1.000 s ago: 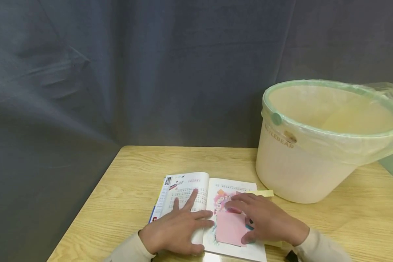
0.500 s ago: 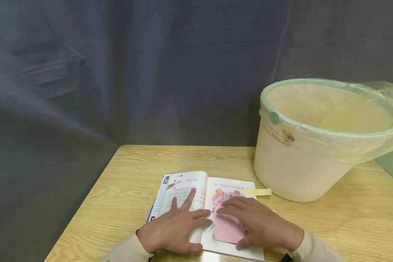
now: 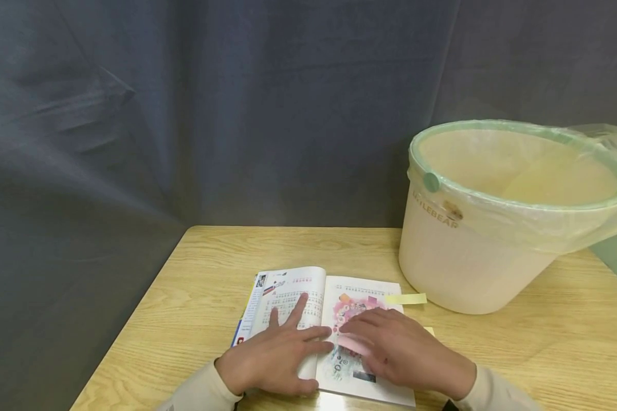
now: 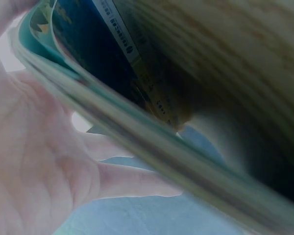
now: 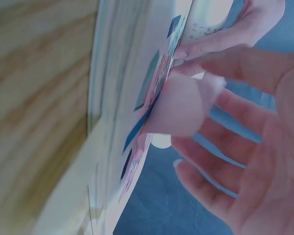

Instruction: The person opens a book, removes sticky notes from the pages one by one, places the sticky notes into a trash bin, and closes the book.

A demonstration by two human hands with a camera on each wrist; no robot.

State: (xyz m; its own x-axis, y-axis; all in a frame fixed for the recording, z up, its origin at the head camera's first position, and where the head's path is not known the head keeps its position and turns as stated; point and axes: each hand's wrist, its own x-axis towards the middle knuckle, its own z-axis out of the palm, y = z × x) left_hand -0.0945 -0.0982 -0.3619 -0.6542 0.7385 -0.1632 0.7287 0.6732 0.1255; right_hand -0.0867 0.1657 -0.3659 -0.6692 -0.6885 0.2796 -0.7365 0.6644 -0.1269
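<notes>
An open book (image 3: 360, 391) with printed text and coloured pictures lies on the table. My left hand (image 3: 277, 359) rests spread on its left page and the gutter, holding the page down. Over the right page, my right hand (image 3: 406, 354) grips a small pink paper note (image 3: 355, 344) between thumb and curled fingers. In the right wrist view the pink note (image 5: 179, 105) stands bent up from the page, partly hidden by the fingers. The left wrist view shows the book's edge (image 4: 137, 142) beside my left palm (image 4: 44, 156).
A pale bucket (image 3: 468, 268) with a green rim and a clear plastic liner stands at the right, close behind the book. A yellow paper strip (image 3: 407, 299) sticks out from the right page. The wooden table (image 3: 195, 291) ends before a dark curtain (image 3: 288, 114).
My right thumb has moved forward and inward, and the near part of the pink note has lifted, baring printed pictures and a dark patch beneath. My left hand has stayed put.
</notes>
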